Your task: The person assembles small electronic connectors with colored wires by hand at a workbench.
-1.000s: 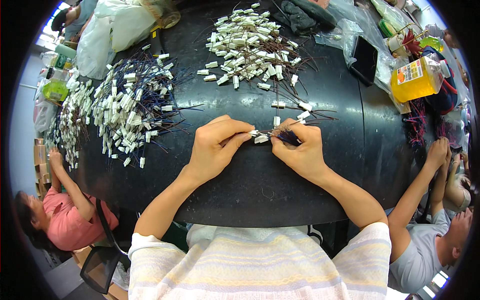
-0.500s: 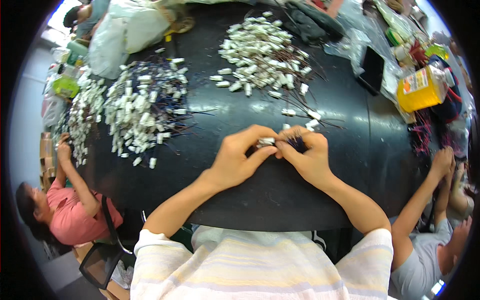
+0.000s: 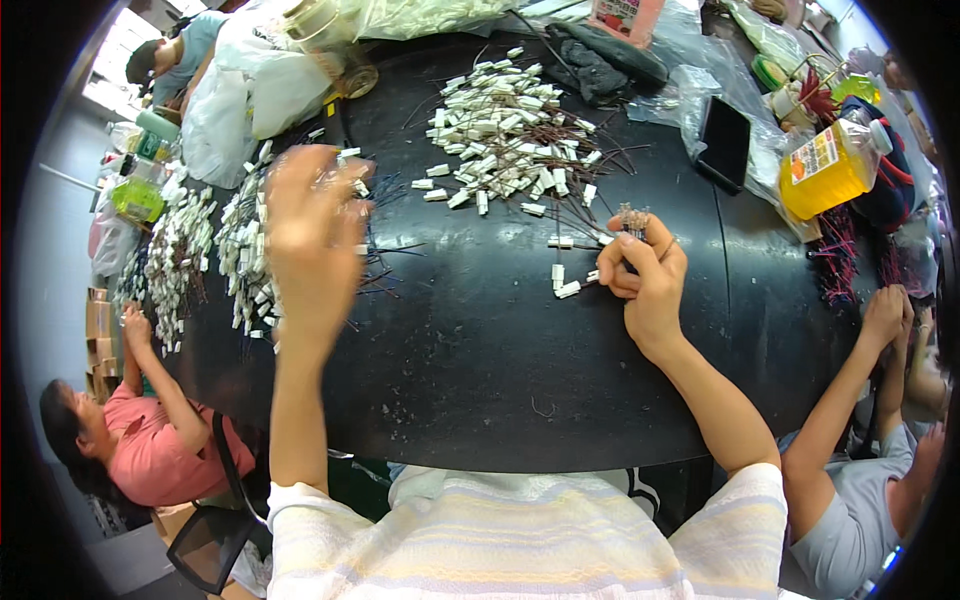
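My left hand (image 3: 312, 240), smeared by motion, is over the left pile of white connectors with dark blue wires (image 3: 240, 255); whether its fingers hold anything does not show. My right hand (image 3: 648, 285) is closed in a pinch on a small bunch of wire terminals (image 3: 632, 222), their brownish metal tips pointing up above the fingertips. Beside the right fingers, a few loose white connectors (image 3: 558, 275) lie on the black table. Beyond them spreads a second pile of white connectors with brown wires (image 3: 500, 125).
A black phone (image 3: 722, 145) and a bottle of yellow liquid (image 3: 828, 165) stand at the right. Plastic bags (image 3: 225, 110) crowd the far left. A co-worker in pink (image 3: 165, 445) handles connectors at left; another in grey (image 3: 850, 500) sits at right.
My hands were together over the near middle of the table, with a white connector between them. The left hand has swung away to the left pile; the right has moved slightly right and away.
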A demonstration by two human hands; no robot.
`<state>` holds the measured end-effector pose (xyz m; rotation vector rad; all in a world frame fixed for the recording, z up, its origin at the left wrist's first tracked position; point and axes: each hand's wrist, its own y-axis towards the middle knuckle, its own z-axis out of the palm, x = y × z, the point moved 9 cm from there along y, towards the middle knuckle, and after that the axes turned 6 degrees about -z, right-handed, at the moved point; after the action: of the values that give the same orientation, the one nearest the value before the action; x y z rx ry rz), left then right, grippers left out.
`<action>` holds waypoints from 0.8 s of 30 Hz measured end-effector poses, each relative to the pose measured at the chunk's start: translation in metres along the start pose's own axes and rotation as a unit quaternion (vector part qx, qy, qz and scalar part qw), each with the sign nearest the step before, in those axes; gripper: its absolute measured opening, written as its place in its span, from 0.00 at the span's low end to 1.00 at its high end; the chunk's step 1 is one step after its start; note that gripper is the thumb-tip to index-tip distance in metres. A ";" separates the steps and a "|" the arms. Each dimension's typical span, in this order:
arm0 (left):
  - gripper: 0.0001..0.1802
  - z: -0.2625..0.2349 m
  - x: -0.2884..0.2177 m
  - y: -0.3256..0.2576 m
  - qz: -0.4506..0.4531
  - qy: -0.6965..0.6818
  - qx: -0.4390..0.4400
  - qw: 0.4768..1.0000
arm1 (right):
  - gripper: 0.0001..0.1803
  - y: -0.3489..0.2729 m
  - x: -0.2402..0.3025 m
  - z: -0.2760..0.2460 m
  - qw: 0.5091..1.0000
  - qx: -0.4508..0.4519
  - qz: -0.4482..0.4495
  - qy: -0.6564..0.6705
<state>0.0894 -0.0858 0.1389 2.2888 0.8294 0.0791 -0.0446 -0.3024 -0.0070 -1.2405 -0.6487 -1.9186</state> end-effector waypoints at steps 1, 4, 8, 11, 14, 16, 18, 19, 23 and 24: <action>0.16 0.024 -0.023 -0.002 0.051 -0.085 0.033 0.995 | 0.07 0.001 -0.002 0.001 1.000 0.000 0.006 0.004; 0.13 0.091 -0.078 -0.018 0.107 -0.203 0.120 0.966 | 0.03 0.002 -0.004 0.002 1.000 0.000 0.004 -0.002; 0.11 0.130 -0.091 -0.026 0.079 -0.248 0.144 0.955 | 0.03 -0.001 -0.004 0.003 0.999 0.004 -0.015 -0.043; 0.09 0.136 -0.084 -0.032 0.035 -0.284 0.160 0.945 | 0.04 -0.004 -0.002 0.005 0.994 0.008 -0.036 -0.105; 0.07 0.124 -0.078 -0.039 0.033 -0.270 0.152 0.950 | 0.03 -0.010 0.002 0.013 0.987 0.022 -0.064 -0.148; 0.07 0.109 -0.070 -0.046 0.005 -0.261 0.150 0.954 | 0.02 -0.017 0.006 0.023 0.984 0.062 -0.082 -0.149; 0.08 0.088 -0.058 -0.052 -0.061 -0.256 0.176 0.948 | 0.03 -0.026 0.005 0.030 0.977 0.094 -0.065 -0.182; 0.08 0.084 -0.056 -0.059 -0.062 -0.256 0.180 0.948 | 0.04 -0.030 0.000 0.035 0.967 0.125 -0.052 -0.217; 0.09 0.100 -0.035 -0.097 -0.348 -0.537 0.268 0.720 | 0.06 -0.036 -0.006 0.046 0.952 0.158 -0.065 -0.254; 0.08 0.101 -0.035 -0.102 -0.368 -0.555 0.278 0.693 | 0.07 -0.034 -0.007 0.047 0.951 0.160 -0.052 -0.260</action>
<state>0.0342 -0.1091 0.0037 1.7097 1.0217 -1.9295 -0.0454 -0.2448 0.0051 -1.5243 -1.2638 -1.4814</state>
